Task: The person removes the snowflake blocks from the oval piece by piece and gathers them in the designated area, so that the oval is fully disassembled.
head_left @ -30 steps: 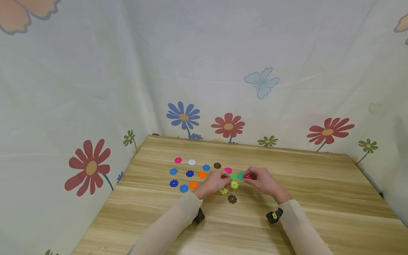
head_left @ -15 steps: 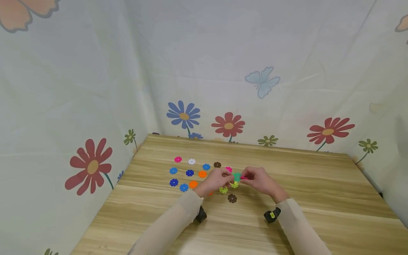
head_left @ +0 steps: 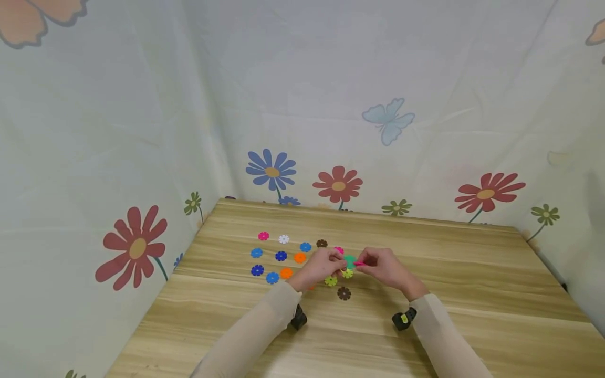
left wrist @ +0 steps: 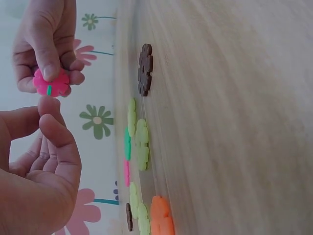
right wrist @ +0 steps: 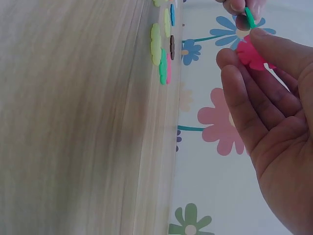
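Note:
In the head view my left hand [head_left: 323, 266] pinches the edge of a green flower-shaped plastic disc [head_left: 350, 261]. My right hand [head_left: 385, 266] holds a pink flower disc [head_left: 360, 263] between thumb and fingers. The two discs meet above the table, at an angle to each other. From the left wrist, a green strip shows in a slot of the pink disc [left wrist: 58, 84]; how deep it sits I cannot tell. In the right wrist view the green disc [right wrist: 250, 17] appears edge-on, against the pink disc [right wrist: 252, 54].
Flat flower discs lie on the wooden table [head_left: 425, 336], among them a dark blue one [head_left: 257, 270], an orange one [head_left: 286, 273], a white one [head_left: 283, 239] and a brown one [head_left: 344, 293]. A flower-printed curtain [head_left: 302, 94] hangs around the table.
My right hand has shifted slightly left, bringing the green and pink discs to my left fingertips. Over the last half second the hands have stayed almost still. The discs on the table have not moved.

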`<state>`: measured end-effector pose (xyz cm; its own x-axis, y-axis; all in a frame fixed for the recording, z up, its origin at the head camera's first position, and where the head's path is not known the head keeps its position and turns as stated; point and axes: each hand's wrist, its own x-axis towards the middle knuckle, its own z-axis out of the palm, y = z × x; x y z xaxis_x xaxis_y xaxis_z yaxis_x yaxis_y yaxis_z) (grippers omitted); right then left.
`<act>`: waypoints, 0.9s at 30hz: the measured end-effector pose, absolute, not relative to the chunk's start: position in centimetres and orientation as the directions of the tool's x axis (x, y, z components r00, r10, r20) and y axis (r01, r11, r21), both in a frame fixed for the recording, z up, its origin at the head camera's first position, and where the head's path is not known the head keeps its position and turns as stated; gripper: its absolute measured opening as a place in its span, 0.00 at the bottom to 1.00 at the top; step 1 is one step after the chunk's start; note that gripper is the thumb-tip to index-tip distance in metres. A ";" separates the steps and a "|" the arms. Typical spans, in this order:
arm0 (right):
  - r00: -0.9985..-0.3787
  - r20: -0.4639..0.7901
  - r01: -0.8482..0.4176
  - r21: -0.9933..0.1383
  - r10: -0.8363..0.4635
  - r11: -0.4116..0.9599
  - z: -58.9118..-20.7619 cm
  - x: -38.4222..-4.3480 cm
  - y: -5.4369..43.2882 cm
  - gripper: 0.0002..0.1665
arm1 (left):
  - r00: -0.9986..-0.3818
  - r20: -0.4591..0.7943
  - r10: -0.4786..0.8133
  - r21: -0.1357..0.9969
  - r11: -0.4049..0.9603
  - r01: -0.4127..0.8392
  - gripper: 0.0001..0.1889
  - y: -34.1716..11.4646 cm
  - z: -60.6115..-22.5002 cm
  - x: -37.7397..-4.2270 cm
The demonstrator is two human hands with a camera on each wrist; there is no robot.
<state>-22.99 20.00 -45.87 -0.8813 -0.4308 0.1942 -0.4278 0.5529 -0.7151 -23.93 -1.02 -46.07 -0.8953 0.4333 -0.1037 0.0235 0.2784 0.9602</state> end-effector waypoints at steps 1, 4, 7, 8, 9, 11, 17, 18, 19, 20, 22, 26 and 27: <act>-0.880 0.199 -0.432 -0.713 -0.432 0.552 -45.9 -23.0 20.0 0.04 | -0.897 -0.103 0.430 0.960 0.279 0.024 0.07 -1.1 -46.1 -24.0; -0.876 0.209 -0.441 -0.712 -0.435 0.546 -45.9 -23.0 20.2 0.04 | -0.900 -0.092 0.426 0.959 0.282 0.035 0.07 -1.1 -46.1 -24.1; -0.872 0.206 -0.444 -0.713 -0.443 0.542 -45.9 -23.0 20.3 0.03 | -0.901 -0.091 0.425 0.960 0.279 0.034 0.08 -1.1 -46.2 -24.2; -0.873 0.204 -0.443 -0.713 -0.443 0.543 -45.9 -23.0 20.4 0.03 | -0.901 -0.092 0.425 0.961 0.274 0.031 0.08 -1.1 -46.2 -24.2; -0.874 0.202 -0.441 -0.712 -0.442 0.546 -45.9 -23.0 20.4 0.04 | -0.901 -0.094 0.424 0.962 0.272 0.028 0.08 -1.1 -46.2 -24.2; -0.872 0.204 -0.446 -0.705 -0.445 0.552 -45.9 -23.0 20.5 0.04 | -0.900 -0.101 0.425 0.962 0.272 0.021 0.06 -1.1 -46.2 -24.2; -0.861 0.223 -0.467 -0.703 -0.458 0.536 -45.8 -23.1 20.4 0.02 | -0.875 -0.114 0.470 0.947 0.318 0.047 0.05 -1.2 -46.1 -24.1; -0.858 0.224 -0.470 -0.705 -0.462 0.531 -45.8 -23.1 20.3 0.02 | -0.870 -0.117 0.479 0.947 0.317 0.048 0.06 -1.2 -46.2 -24.1; -0.852 0.229 -0.478 -0.705 -0.471 0.524 -45.8 -23.1 20.3 0.02 | -0.864 -0.120 0.489 0.950 0.308 0.042 0.07 -1.3 -46.2 -24.2; -0.848 0.229 -0.483 -0.706 -0.478 0.518 -45.8 -23.1 20.2 0.02 | -0.859 -0.122 0.497 0.956 0.293 0.034 0.08 -1.3 -46.2 -24.1; -0.840 0.229 -0.491 -0.707 -0.492 0.509 -45.8 -23.1 20.1 0.02 | -0.852 -0.130 0.507 0.965 0.264 0.010 0.09 -1.5 -46.1 -24.2; -0.833 0.227 -0.499 -0.700 -0.504 0.510 -45.7 -23.1 19.8 0.03 | -0.841 -0.146 0.521 0.977 0.208 -0.041 0.07 -1.8 -45.9 -24.2; -0.832 0.229 -0.503 -0.696 -0.506 0.512 -45.7 -23.1 19.7 0.03 | -0.840 -0.150 0.521 0.978 0.201 -0.051 0.07 -1.8 -45.9 -24.2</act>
